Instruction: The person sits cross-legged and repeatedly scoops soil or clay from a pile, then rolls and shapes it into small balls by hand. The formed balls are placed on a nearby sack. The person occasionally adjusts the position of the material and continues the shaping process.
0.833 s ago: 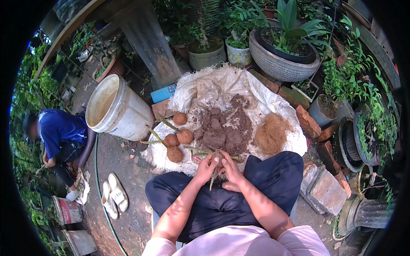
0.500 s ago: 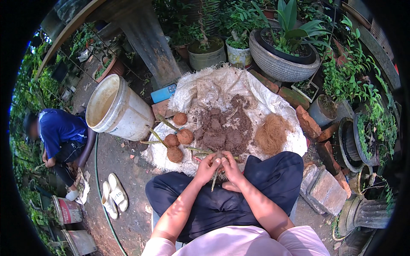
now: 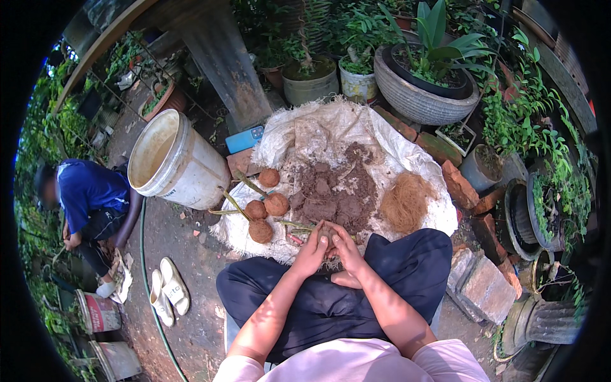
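My left hand [image 3: 311, 249] and my right hand [image 3: 344, 251] are pressed together over my lap, cupped around a small lump of brown soil with a thin green stem. Both close on it, so most of it is hidden. Just beyond them a white sack [image 3: 305, 137] lies spread on the ground with a pile of brown soil clods [image 3: 334, 191] and a tuft of brown coconut fibre [image 3: 407, 200]. Several round soil balls [image 3: 262, 213] with green stems sit at the sack's left edge.
A white bucket [image 3: 172, 162] lies tilted at the left. A person in blue [image 3: 89, 200] crouches far left, near white sandals [image 3: 167, 290] and a green hose [image 3: 145, 267]. Potted plants [image 3: 423, 70] line the back; bricks [image 3: 487, 286] and pots are on the right.
My hands have closed more tightly together around the soil lump; the stem sticking out below them earlier is now mostly covered.
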Motion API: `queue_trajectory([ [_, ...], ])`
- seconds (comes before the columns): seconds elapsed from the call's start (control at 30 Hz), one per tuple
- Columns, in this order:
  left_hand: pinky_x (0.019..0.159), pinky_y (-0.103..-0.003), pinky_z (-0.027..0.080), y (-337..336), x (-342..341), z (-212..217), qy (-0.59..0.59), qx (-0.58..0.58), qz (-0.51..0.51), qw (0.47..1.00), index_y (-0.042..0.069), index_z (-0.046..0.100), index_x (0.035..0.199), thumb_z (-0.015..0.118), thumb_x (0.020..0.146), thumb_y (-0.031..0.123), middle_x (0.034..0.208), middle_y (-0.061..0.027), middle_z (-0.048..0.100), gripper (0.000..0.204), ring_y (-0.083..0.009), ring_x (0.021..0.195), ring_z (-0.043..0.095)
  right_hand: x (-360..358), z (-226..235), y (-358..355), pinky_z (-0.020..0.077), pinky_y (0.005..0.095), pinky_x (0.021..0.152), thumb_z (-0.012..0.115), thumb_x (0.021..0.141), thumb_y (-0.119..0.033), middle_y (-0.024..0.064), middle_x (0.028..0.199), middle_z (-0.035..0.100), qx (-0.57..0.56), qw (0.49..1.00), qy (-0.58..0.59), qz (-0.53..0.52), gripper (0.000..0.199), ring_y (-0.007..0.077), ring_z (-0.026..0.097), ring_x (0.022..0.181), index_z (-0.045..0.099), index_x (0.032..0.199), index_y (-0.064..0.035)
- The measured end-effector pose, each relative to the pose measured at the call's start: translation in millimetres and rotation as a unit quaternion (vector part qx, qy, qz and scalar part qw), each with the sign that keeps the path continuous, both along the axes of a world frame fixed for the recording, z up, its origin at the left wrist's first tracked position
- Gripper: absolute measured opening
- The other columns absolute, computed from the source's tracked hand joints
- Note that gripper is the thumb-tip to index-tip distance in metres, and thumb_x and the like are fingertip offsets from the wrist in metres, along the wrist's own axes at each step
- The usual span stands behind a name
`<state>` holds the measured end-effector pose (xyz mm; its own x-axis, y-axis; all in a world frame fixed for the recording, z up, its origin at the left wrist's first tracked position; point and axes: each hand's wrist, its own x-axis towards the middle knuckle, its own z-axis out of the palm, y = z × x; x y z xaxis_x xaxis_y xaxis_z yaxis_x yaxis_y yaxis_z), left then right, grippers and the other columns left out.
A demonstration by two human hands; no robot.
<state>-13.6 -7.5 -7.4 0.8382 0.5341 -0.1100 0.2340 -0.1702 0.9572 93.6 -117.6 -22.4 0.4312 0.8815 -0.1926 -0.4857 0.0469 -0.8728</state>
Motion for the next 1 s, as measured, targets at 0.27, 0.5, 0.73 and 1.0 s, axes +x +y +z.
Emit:
queue_trajectory([
  [0.27,0.066,-0.035,0.053,-0.1,-2.4,20.4,0.089,-0.060,-0.047,0.993,0.005,0.041,0.145,0.035,0.108,0.039,0.102,-0.0141,0.061,0.051,-0.0186,0.068,0.063,-1.5,10.9,-1.9,0.0505,0.0279,0.079,0.055,0.103,-0.016,0.0066,0.108,0.062,-0.048,0.986,-0.150,-0.047,0.030,0.0108,0.059,0.092,0.051,0.130,-0.0049],
  [0.5,0.081,-0.046,0.051,-2.6,-5.4,10.9,0.028,0.087,-0.042,0.995,0.005,0.043,0.143,0.036,0.106,0.039,0.111,-0.0252,0.060,0.051,-0.0384,0.091,0.064,-0.2,11.7,-2.4,0.0496,0.0299,0.083,0.055,0.101,-0.013,0.0077,0.105,0.062,-0.039,0.978,-0.196,-0.063,0.027,0.0115,0.058,0.095,0.052,0.126,-0.0030],
  [0.73,0.092,-0.055,0.048,-3.3,-4.6,20.8,0.039,0.114,-0.053,0.991,0.006,0.042,0.144,0.038,0.105,0.037,0.122,-0.0343,0.057,0.049,-0.0534,0.110,0.057,2.6,16.2,-5.0,0.0492,0.0305,0.083,0.056,0.101,-0.013,0.0063,0.104,0.061,-0.068,0.976,-0.202,-0.041,0.027,0.0124,0.056,0.093,0.051,0.126,-0.0046],
  [1.0,0.087,-0.053,0.050,-1.7,-8.5,20.4,0.001,0.119,-0.035,0.992,0.005,0.043,0.141,0.042,0.104,0.035,0.118,-0.0312,0.060,0.048,-0.0508,0.103,0.061,2.0,22.8,-7.5,0.0503,0.0315,0.085,0.044,0.107,-0.029,0.0086,0.117,0.062,-0.036,0.989,-0.145,0.008,0.039,0.0155,0.060,0.099,0.047,0.140,-0.0084],
])
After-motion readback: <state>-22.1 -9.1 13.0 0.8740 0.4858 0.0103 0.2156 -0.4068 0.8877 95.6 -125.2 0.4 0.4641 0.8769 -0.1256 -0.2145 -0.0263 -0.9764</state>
